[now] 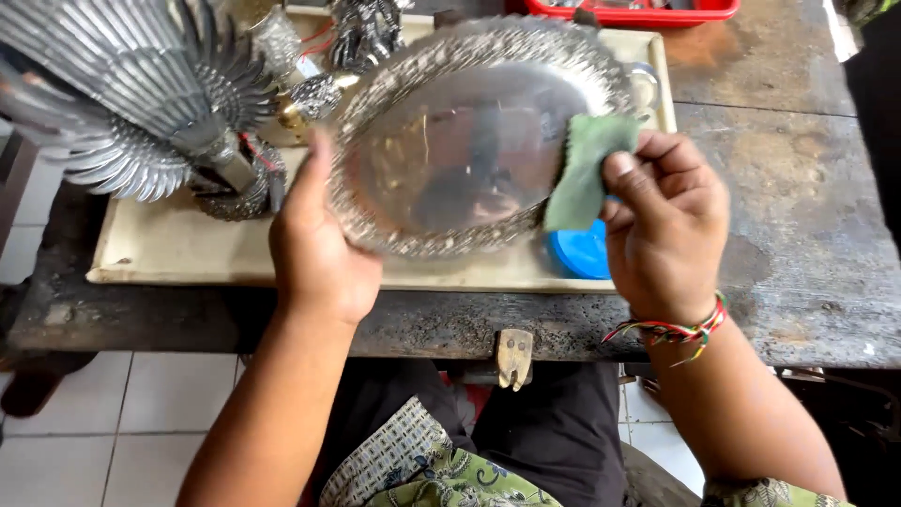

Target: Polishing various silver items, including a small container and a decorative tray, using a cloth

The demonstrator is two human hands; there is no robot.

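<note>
A round silver dish with an ornate embossed rim is tilted up above a cream tray. My left hand grips the dish at its lower left rim, thumb along the edge. My right hand pinches a green scouring pad and presses it against the right side of the dish's shiny inner face. A braided red, yellow and green bracelet circles my right wrist.
A silver fan-shaped ornament and other small silver pieces stand on the tray at left and back. A blue lid lies under the dish. A red tray sits at the back of the worn wooden bench.
</note>
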